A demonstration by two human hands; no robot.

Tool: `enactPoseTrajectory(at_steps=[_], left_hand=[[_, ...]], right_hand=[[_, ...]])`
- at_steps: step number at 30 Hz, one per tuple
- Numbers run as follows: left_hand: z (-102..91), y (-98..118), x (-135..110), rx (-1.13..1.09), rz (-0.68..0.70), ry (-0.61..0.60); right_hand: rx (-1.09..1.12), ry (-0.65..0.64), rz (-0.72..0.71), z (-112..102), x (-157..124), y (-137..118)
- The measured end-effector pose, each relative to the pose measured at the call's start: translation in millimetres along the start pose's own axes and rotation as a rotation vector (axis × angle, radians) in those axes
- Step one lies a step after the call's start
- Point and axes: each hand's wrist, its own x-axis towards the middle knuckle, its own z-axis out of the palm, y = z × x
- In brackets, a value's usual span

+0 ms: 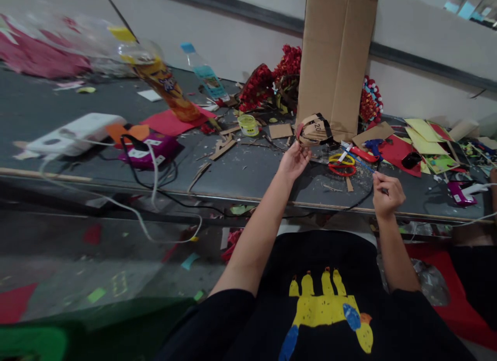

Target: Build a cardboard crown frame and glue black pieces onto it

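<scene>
My left hand (295,161) is closed on a small curved cardboard piece (313,129) with dark edges and a printed "20", raised above the table's edge. In my right hand (388,193) is a thin blue paintbrush (359,162), pinched between the fingers. Its far end points left toward the cardboard piece; whether they touch I cannot tell. Below the brush lie scissors (341,169) with yellow and red loops. Just beyond is a red and blue glue gun (367,153). A yellow-green tub (248,126) stands left of the cardboard piece.
A tall cardboard sheet (337,55) leans on the wall between red decorations (258,86). Bottles (166,86), a white power strip (77,134) and cables are on the left of the table. Coloured paper (429,138) lies right. Another person's arm (473,236) is at the right edge.
</scene>
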Motion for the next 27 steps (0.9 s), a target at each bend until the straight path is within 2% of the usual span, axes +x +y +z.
enactPoseTrajectory(at_steps=[5, 12, 17, 27], left_hand=[[-1.0, -1, 1, 0.01, -0.001, -0.015], [3.4, -2, -2, -0.001, -0.013, 0.006], [4.5, -4, -5, 0.045, -0.002, -0.078], [2.8, -7, -3, 0.187, 0.017, -0.147]], right_hand=[[0.015, -0.047, -0.023, 4, 1, -4], [-0.027, 0.064, 0.044, 1, 0, 17], [0.033, 0.11, 0.121, -1, 2, 19], [0.037, 0.013, 0.109, -4, 12, 13]])
